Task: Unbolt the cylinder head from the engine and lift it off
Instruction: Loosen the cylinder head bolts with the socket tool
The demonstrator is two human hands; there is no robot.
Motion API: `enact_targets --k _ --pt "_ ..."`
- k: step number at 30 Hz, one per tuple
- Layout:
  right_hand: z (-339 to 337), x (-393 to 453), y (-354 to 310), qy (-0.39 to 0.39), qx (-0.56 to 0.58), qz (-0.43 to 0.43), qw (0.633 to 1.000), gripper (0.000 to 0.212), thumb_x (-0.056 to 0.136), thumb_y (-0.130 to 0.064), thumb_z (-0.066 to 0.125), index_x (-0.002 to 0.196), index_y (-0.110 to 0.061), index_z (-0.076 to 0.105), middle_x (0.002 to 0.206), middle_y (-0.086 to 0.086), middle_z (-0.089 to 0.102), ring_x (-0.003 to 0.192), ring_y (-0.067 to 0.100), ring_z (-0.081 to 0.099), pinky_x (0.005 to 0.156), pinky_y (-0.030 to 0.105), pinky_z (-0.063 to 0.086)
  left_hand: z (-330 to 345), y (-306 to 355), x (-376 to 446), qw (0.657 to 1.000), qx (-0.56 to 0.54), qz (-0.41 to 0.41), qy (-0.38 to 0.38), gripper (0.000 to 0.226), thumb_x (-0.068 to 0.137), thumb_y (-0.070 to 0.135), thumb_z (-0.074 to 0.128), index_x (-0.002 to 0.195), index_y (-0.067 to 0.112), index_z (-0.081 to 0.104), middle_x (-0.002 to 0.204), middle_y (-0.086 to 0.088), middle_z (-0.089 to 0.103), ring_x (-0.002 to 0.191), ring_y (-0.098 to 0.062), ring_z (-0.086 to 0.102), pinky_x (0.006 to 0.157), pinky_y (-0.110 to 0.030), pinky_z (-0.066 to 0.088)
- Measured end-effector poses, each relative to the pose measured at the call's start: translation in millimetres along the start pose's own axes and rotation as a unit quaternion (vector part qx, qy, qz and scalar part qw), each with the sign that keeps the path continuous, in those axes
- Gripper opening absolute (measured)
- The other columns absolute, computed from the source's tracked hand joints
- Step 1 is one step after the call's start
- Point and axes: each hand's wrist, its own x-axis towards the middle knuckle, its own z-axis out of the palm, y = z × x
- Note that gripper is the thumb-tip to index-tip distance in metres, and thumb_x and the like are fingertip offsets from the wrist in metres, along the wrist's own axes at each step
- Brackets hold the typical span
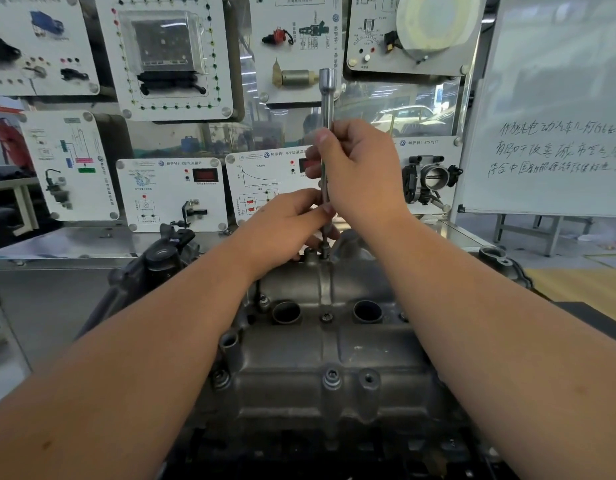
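Because the bolt sits at the far edge of the cylinder head (pixel 320 344), we reach both arms out over the casting and stand a long extension bar (pixel 325 140) upright on it, its lower end seated at the bolt near the far rim. Our right hand (pixel 355 168) wraps its fingers around the middle of the bar, probably to spin it and keep it plumb, while our left hand (pixel 286 223) pinches the shaft lower down, just above the head, seemingly to steady the tip so it does not slip off the fastener. The head itself rests in place on the engine, near and centre in view, with a near bolt (pixel 331 375) and a middle bolt (pixel 326 317) seated in it, so we judge the unbolting is only partly done. Behind, on the far side, hang training display panels (pixel 168 57), and a whiteboard (pixel 556 105) stands far right
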Motion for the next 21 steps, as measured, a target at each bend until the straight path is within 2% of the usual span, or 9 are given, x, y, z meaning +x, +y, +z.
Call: enact_targets --k 4,6,8,10,13,16,17,19,21 --pt "0.5 -1.8 -1.7 -0.008 0.016 -0.004 1.0 0.008 0.101 -0.027 0.058 0.105 -0.02 0.06 0.078 -0.005 0.073 0.062 0.005 0.07 0.064 0.027 0.056 -1.2 0.3 0.5 1.0 0.001 0.012 0.009 0.019 0.102 0.037 0.057 0.105 0.019 0.064 0.082 0.003 0.075 0.076 -0.015 0.073 0.053 -0.017 0.043" --pt "-0.3 -3.3 -1.9 -0.002 0.029 -0.01 1.0 0.011 0.097 -0.029 0.064 0.099 -0.027 0.054 0.078 -0.002 0.074 0.062 0.009 0.071 0.065 0.032 0.059 -0.8 0.4 0.8 1.0 0.008 0.019 0.016 0.023 0.1 0.036 0.061 0.107 0.014 0.065 0.084 0.0 0.075 0.072 -0.014 0.071 0.05 -0.013 0.04" --pt "-1.1 -3.6 -2.7 0.005 0.025 -0.014 1.0 0.014 0.097 -0.026 0.064 0.09 -0.028 0.053 0.078 -0.002 0.074 0.062 0.01 0.072 0.068 0.036 0.06 0.1 0.8 0.1 1.0 0.015 0.013 0.02 0.026 0.099 0.038 0.06 0.109 0.014 0.065 0.084 0.001 0.075 0.074 -0.016 0.072 0.051 -0.016 0.041" --pt "-1.8 -2.6 -3.4 0.007 0.011 -0.016 1.0 0.013 0.1 -0.024 0.059 0.088 -0.023 0.059 0.078 -0.005 0.073 0.063 0.006 0.071 0.067 0.03 0.058 0.4 1.1 -0.2 1.0 0.005 0.001 0.015 0.024 0.102 0.038 0.055 0.109 0.018 0.065 0.084 0.007 0.076 0.078 -0.015 0.073 0.053 -0.019 0.044" --pt "-1.2 -1.6 -4.1 -0.009 -0.01 -0.009 1.0 0.024 0.104 -0.025 0.05 0.089 -0.015 0.066 0.078 -0.007 0.072 0.063 0.003 0.07 0.06 0.021 0.052 0.0 1.1 -0.6 1.0 0.003 0.001 0.004 0.017 0.104 0.036 0.054 0.107 0.024 0.065 0.085 0.01 0.076 0.081 -0.017 0.074 0.057 -0.024 0.048" --pt "-0.4 -3.8 -5.4 -0.021 0.021 -0.007 1.0 0.014 0.103 -0.027 0.053 0.091 -0.024 0.059 0.078 -0.004 0.072 0.061 0.008 0.07 0.056 0.022 0.053 -1.8 0.9 0.0 1.0 -0.003 0.025 0.009 0.01 0.101 0.028 0.061 0.1 0.019 0.065 0.078 0.004 0.074 0.07 -0.011 0.072 0.054 -0.017 0.047" --pt "-0.7 -4.6 -5.8 -0.02 0.038 -0.006 0.999 0.008 0.101 -0.028 0.058 0.094 -0.027 0.055 0.077 -0.003 0.073 0.06 0.01 0.07 0.057 0.021 0.054 -2.2 0.7 0.6 0.999 -0.006 0.032 0.008 0.011 0.1 0.027 0.063 0.1 0.017 0.065 0.081 0.001 0.074 0.072 -0.015 0.072 0.058 -0.021 0.051" --pt "-1.4 -4.8 -5.1 -0.008 0.034 -0.015 0.999 0.012 0.098 -0.028 0.064 0.094 -0.029 0.052 0.077 -0.003 0.074 0.06 0.01 0.07 0.058 0.021 0.054 -1.4 1.1 0.6 0.999 -0.002 0.034 0.006 0.022 0.099 0.031 0.065 0.105 0.01 0.065 0.089 -0.007 0.075 0.083 -0.029 0.072 0.069 -0.033 0.055" --pt "-2.2 -4.0 -5.1 -0.003 0.012 -0.023 1.0 0.012 0.1 -0.027 0.061 0.089 -0.025 0.057 0.078 -0.005 0.073 0.061 0.007 0.07 0.062 0.025 0.056 -0.4 1.3 0.1 1.0 0.008 0.02 0.014 0.028 0.099 0.037 0.062 0.106 0.01 0.065 0.086 -0.002 0.075 0.084 -0.03 0.073 0.057 -0.023 0.049"
